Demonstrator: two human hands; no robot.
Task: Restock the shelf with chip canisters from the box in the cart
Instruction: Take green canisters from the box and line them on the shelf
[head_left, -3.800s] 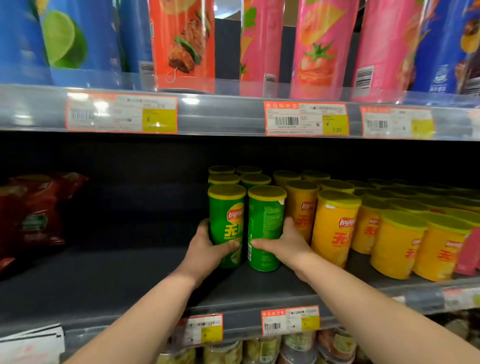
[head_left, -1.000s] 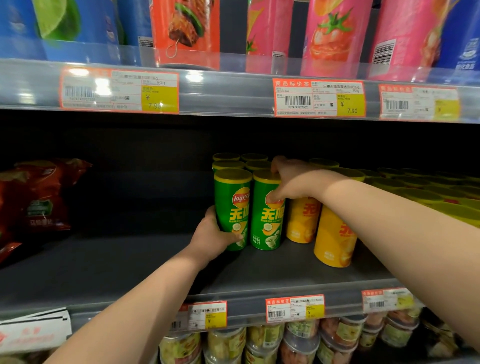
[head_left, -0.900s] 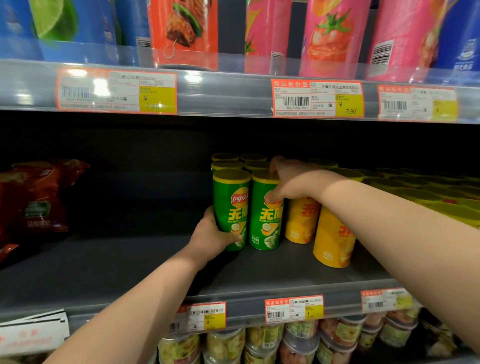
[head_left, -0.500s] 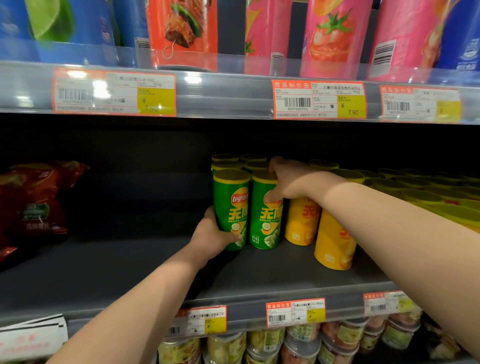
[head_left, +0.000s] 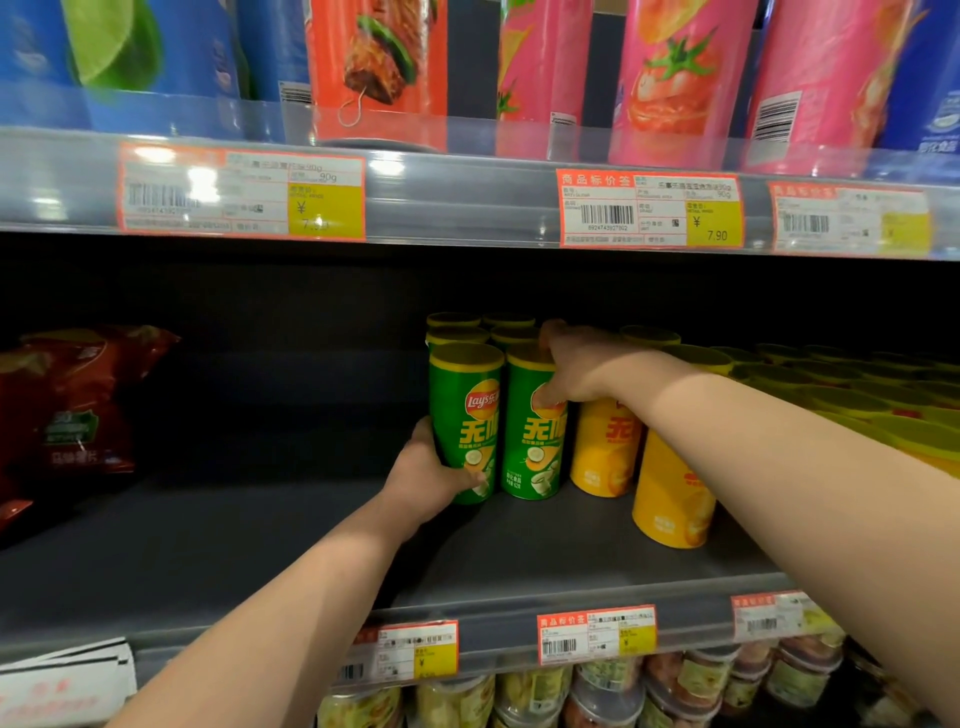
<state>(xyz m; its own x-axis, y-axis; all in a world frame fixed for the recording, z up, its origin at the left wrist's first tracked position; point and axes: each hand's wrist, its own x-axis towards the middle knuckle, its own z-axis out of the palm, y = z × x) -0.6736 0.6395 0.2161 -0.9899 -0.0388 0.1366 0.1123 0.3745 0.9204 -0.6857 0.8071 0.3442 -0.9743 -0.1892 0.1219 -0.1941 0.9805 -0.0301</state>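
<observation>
Two green chip canisters stand side by side at the front of a green row on the dark middle shelf (head_left: 270, 540). My left hand (head_left: 426, 478) grips the lower part of the left green canister (head_left: 465, 415). My right hand (head_left: 576, 364) reaches over from the right and holds the top of the right green canister (head_left: 530, 452), thumb on its front. More green canisters stand behind them. The box and the cart are out of view.
Yellow canisters (head_left: 670, 493) fill the shelf to the right, close against the green ones. A red chip bag (head_left: 67, 415) lies at the far left. Tall canisters (head_left: 379, 67) line the upper shelf, price tags (head_left: 649, 210) run along the rails, and jars (head_left: 535, 696) sit below.
Since 3.8 s ago my right hand rose from the right canister's base to its top, and that canister's label now faces front. Over the last second both hands have barely moved.
</observation>
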